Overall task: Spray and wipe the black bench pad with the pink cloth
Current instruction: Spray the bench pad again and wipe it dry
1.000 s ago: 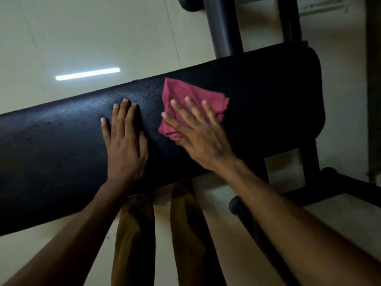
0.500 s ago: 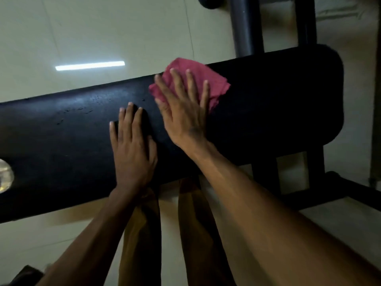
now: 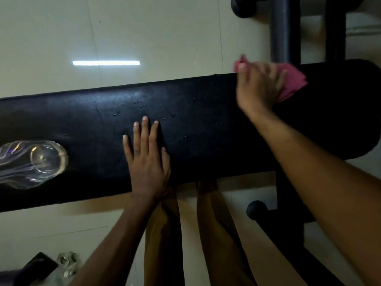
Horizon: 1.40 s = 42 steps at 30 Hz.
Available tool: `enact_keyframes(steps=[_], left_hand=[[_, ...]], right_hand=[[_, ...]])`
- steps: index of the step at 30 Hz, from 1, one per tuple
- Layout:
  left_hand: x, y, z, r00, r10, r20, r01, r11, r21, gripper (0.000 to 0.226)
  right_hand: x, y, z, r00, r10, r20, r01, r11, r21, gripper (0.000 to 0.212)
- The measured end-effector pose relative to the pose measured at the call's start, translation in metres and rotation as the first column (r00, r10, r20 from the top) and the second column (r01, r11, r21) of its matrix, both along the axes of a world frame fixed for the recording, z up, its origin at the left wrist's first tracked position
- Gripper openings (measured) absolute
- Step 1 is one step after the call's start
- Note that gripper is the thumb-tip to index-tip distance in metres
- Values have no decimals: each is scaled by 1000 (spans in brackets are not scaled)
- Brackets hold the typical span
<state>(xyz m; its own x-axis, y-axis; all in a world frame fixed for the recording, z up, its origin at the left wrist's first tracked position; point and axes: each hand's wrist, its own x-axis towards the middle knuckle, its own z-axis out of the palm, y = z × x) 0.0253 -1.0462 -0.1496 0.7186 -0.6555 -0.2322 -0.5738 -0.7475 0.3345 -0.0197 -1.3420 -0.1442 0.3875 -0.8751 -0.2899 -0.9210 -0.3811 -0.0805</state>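
The black bench pad (image 3: 206, 124) runs across the view from left to right, with a few droplets on its middle. My left hand (image 3: 147, 159) lies flat on the pad near its front edge, fingers straight and pointing away from me. At the pad's far edge on the right, my right hand (image 3: 257, 87) presses the pink cloth (image 3: 292, 83) onto the pad; the hand is blurred. The cloth shows on both sides of the hand and hangs a little over the far edge. A clear plastic spray bottle (image 3: 35, 162) lies on the pad at the left.
Black frame posts (image 3: 285, 29) rise beyond the pad at the upper right. The bench's base bar with a round end cap (image 3: 256, 209) sits on the pale tiled floor at the lower right. My legs stand under the front edge. A dark object (image 3: 35, 269) lies at the bottom left.
My right hand has swept the pink cloth to the right along the pad's far edge. The view has shifted, bringing the clear bottle in at the left. My left hand stays flat.
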Motion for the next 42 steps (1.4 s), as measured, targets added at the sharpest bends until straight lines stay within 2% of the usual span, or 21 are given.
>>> enact_keyframes(steps=[3,6,9,11,14,17,19,21,23,25,28,30,31,32,33,35,36,37,39,41,42], left_hand=[[1,0,1,1000,19,-15,-20,998,-54,62],[13,16,2,997,78,11,-77,995,-64,62],[34,45,3,992,122,23,-122,992,9,65],[42,57,2,996,85,31,-85,996,13,64],[41,55,-1,997,77,28,-77,997,-2,64],[35,49,-4,991,131,40,-131,991,-5,65],[32,47,-6,987,152,44,-152,988,-5,65],[31,46,-5,986,162,46,-162,987,-10,65],[32,46,-3,987,156,33,-156,988,-15,64],[35,48,-2,990,141,15,-141,990,-5,64],[39,51,0,993,115,2,-115,993,3,63],[39,51,0,994,112,4,-112,994,-2,63],[39,51,0,993,117,4,-117,993,-5,63],[37,50,0,992,125,4,-125,992,-10,63],[36,48,0,991,133,7,-133,991,-16,63],[35,47,-2,988,152,18,-152,988,-26,63],[35,46,-2,987,157,22,-156,987,-33,63],[35,47,-3,987,156,26,-155,987,-34,63],[35,46,-4,988,152,23,-151,988,-37,63],[36,46,-3,988,152,3,-152,987,-55,63],[36,47,-3,989,145,-3,-145,988,-59,63]], right_hand=[[58,90,-4,957,259,130,-265,964,32,45],[84,165,-2,846,494,199,-521,846,113,50],[44,179,-2,667,702,248,-741,661,122,52],[-5,169,-2,633,713,303,-768,628,128,49],[-83,126,-1,795,571,205,-594,801,73,50],[-111,77,2,973,182,142,-184,983,3,52],[-91,58,-1,992,-69,101,71,997,-14,56],[-57,67,-3,988,-145,50,147,988,-41,57],[-34,102,-4,998,-4,64,6,999,-38,58],[-37,152,-3,950,297,93,-298,954,-4,56],[-78,195,-2,707,696,123,-706,704,75,57],[-116,186,-5,540,832,128,-842,536,65,62],[-134,175,-7,521,845,117,-853,519,52,66],[-150,160,-8,563,822,83,-826,562,39,71],[-160,145,-6,659,751,32,-752,658,35,72],[-158,115,-1,892,451,-36,-451,893,3,60],[-145,103,0,963,268,-38,-269,963,-10,56],[-126,96,2,995,102,-25,-102,995,-3,56],[-80,96,0,994,-112,-13,112,993,-34,57],[-43,116,-3,990,-138,-8,137,989,-50,58],[-31,134,-4,999,-45,-1,45,998,-40,59]])
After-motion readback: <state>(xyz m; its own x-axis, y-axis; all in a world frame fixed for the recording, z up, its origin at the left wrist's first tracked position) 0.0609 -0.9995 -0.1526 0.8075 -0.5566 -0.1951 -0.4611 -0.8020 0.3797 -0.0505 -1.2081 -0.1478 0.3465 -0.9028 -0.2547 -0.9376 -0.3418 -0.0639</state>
